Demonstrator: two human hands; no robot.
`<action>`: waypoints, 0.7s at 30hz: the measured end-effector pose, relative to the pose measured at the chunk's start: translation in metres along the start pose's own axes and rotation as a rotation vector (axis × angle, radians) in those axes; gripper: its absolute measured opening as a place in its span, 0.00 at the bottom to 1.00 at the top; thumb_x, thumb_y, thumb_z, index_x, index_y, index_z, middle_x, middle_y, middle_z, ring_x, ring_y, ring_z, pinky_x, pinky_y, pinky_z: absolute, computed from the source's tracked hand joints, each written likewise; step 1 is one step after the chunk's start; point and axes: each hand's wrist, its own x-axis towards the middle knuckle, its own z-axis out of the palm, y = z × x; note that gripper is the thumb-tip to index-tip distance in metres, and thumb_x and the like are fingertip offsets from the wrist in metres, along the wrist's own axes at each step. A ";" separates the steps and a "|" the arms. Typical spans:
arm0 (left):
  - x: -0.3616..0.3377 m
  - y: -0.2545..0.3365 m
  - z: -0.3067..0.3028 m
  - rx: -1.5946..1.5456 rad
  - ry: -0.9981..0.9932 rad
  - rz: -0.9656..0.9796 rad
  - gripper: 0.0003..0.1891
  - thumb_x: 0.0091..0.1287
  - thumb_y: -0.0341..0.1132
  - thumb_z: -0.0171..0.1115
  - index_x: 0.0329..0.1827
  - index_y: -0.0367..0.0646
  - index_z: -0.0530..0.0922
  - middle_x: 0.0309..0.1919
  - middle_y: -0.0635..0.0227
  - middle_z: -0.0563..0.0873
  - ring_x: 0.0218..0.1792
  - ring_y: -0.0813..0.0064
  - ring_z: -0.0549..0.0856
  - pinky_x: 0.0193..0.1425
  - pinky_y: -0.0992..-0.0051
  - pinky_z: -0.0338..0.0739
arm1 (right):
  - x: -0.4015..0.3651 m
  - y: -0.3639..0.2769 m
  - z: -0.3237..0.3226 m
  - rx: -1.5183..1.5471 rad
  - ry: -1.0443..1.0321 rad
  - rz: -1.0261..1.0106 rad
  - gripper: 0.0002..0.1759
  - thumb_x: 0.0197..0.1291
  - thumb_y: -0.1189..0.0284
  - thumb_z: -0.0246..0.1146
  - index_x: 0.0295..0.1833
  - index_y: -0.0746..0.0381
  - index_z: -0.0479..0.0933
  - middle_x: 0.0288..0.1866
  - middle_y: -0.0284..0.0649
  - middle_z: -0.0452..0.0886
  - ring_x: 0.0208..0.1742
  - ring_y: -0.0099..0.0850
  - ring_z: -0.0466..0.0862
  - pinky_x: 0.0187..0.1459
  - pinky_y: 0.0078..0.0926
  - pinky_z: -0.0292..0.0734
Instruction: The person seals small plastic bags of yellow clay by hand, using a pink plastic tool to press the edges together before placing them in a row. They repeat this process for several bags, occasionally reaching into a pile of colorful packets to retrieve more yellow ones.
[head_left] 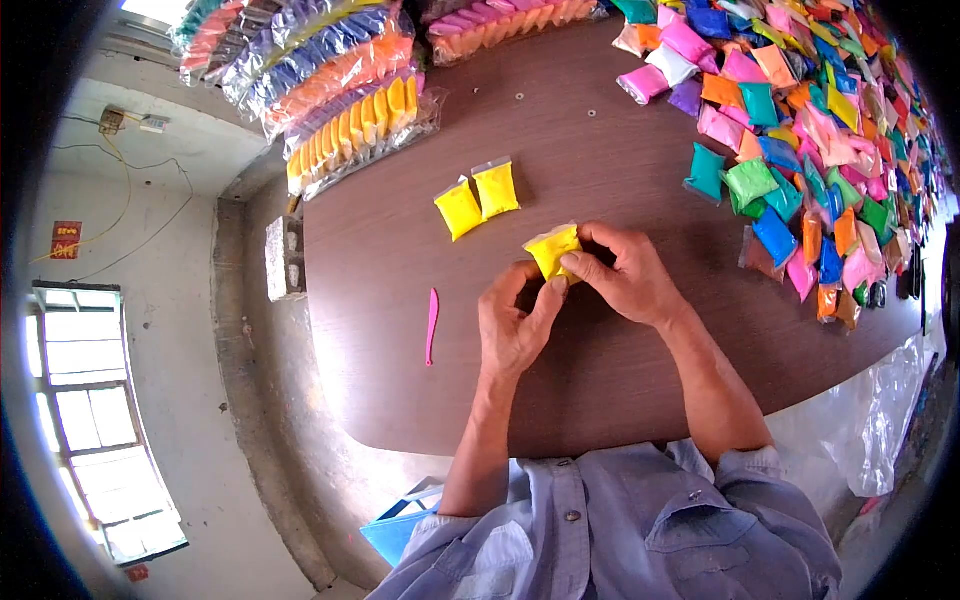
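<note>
Between my two hands, just above the brown table (400,400), is a small yellow packet (552,248) in clear plastic. My left hand (515,322) pinches its lower left edge with thumb and fingers. On the right side, my right hand (628,275) grips the same packet, thumb across its front. The fingers behind it are partly hidden. Two more packets lie close together farther back: one yellow packet (459,210) tilted to the left and another yellow packet (496,189) beside it. A pink plastic knife-shaped tool (432,327) rests left of my left hand.
A big heap of small colourful packets (800,150) covers the table's right side. At the back left are clear bags holding rows of packets (360,125), with another bagged row (515,30) behind. A blue container (405,520) stands below the front edge; clear plastic sheeting (880,420) hangs at right.
</note>
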 end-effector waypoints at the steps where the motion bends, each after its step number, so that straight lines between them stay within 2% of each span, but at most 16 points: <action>1: 0.000 -0.001 0.000 -0.001 0.000 0.000 0.11 0.75 0.35 0.68 0.50 0.33 0.85 0.36 0.72 0.88 0.38 0.83 0.82 0.44 0.78 0.78 | 0.000 -0.001 -0.001 -0.001 0.000 0.001 0.18 0.70 0.61 0.70 0.51 0.67 0.82 0.37 0.49 0.88 0.34 0.35 0.88 0.37 0.33 0.81; 3: 0.001 -0.003 0.001 0.031 -0.010 0.054 0.11 0.76 0.35 0.67 0.49 0.34 0.85 0.36 0.72 0.87 0.38 0.82 0.82 0.43 0.77 0.78 | 0.001 -0.004 -0.002 0.003 -0.029 0.004 0.18 0.70 0.62 0.70 0.50 0.67 0.83 0.37 0.49 0.88 0.34 0.36 0.88 0.38 0.32 0.81; 7: 0.000 -0.004 0.000 0.061 0.000 0.037 0.11 0.77 0.35 0.66 0.49 0.34 0.85 0.35 0.73 0.86 0.38 0.83 0.81 0.42 0.76 0.77 | 0.000 -0.006 -0.003 -0.105 -0.080 0.029 0.17 0.70 0.63 0.70 0.52 0.67 0.82 0.38 0.49 0.88 0.35 0.37 0.89 0.38 0.33 0.82; 9: -0.001 -0.007 0.000 0.061 0.051 0.002 0.11 0.77 0.35 0.66 0.49 0.34 0.84 0.34 0.73 0.86 0.36 0.83 0.80 0.41 0.76 0.76 | -0.001 -0.007 0.000 -0.139 -0.028 -0.056 0.18 0.70 0.63 0.70 0.53 0.67 0.81 0.40 0.50 0.88 0.37 0.38 0.90 0.39 0.33 0.82; 13: -0.001 -0.002 0.002 0.030 0.069 0.022 0.12 0.78 0.36 0.65 0.49 0.34 0.84 0.34 0.74 0.85 0.35 0.83 0.79 0.39 0.78 0.74 | 0.000 -0.002 0.001 -0.132 -0.043 -0.077 0.18 0.70 0.64 0.69 0.54 0.68 0.81 0.42 0.51 0.88 0.39 0.39 0.90 0.40 0.35 0.82; 18: 0.000 -0.003 0.001 0.051 0.015 0.023 0.13 0.78 0.38 0.65 0.48 0.34 0.84 0.32 0.75 0.83 0.33 0.85 0.77 0.37 0.78 0.72 | 0.001 0.002 0.000 -0.011 -0.006 -0.061 0.15 0.71 0.67 0.68 0.54 0.68 0.81 0.42 0.51 0.89 0.39 0.35 0.90 0.41 0.34 0.82; 21: 0.000 -0.004 0.001 0.057 0.059 0.010 0.12 0.78 0.37 0.65 0.47 0.34 0.84 0.31 0.74 0.82 0.33 0.85 0.77 0.37 0.78 0.72 | 0.001 0.000 0.000 -0.020 -0.051 -0.063 0.16 0.71 0.66 0.68 0.54 0.68 0.81 0.41 0.50 0.88 0.38 0.33 0.89 0.40 0.32 0.82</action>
